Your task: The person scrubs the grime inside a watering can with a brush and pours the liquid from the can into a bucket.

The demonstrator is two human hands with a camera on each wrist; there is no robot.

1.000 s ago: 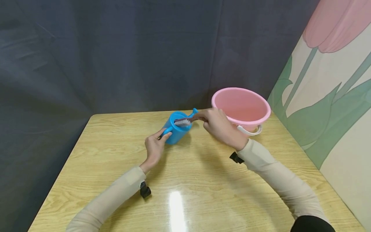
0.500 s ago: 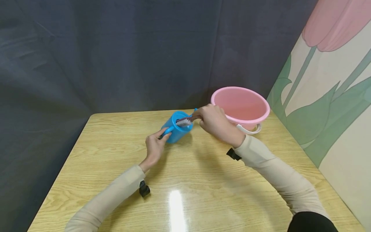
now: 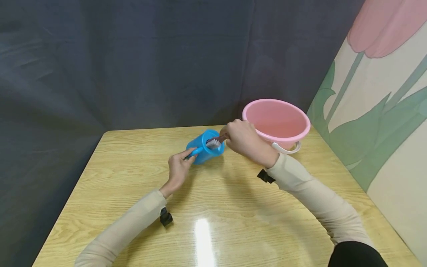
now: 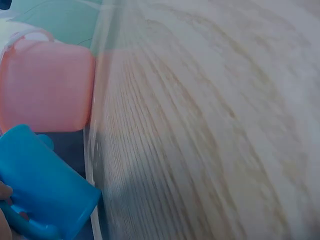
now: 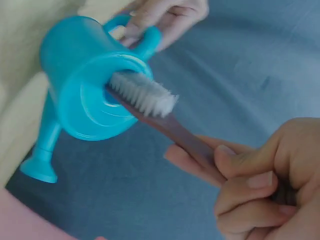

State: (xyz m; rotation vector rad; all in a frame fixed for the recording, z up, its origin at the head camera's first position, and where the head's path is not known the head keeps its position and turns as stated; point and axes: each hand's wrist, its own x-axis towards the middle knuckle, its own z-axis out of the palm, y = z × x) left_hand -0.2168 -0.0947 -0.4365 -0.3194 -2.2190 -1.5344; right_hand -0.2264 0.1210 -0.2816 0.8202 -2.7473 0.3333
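A blue watering can point(image 3: 202, 148) is tilted in the head view, its open mouth turned toward the right. My left hand point(image 3: 178, 167) grips the can's handle point(image 5: 148, 43). In my right hand point(image 3: 245, 141) is a brush point(image 5: 177, 132) with a brown handle and white bristles point(image 5: 145, 92), held between thumb and fingers. The brush head reaches into the can's mouth, with part of the bristles outside the rim in the right wrist view. The can's spout point(image 5: 46, 145) points away to the side there. The brush tip is hidden inside the can.
A pink bucket point(image 3: 287, 141) with a white handle point(image 3: 286, 149) stands at the back right of the wooden table point(image 3: 126, 163), just behind my right hand. A dark curtain point(image 3: 166, 66) hangs along the back edge. A flower-painted wall point(image 3: 383, 122) borders the right side.
The watering can has tipped further, its mouth turning more to the right. My right hand with the brush has shifted slightly left and up. The left hand keeps its grip.
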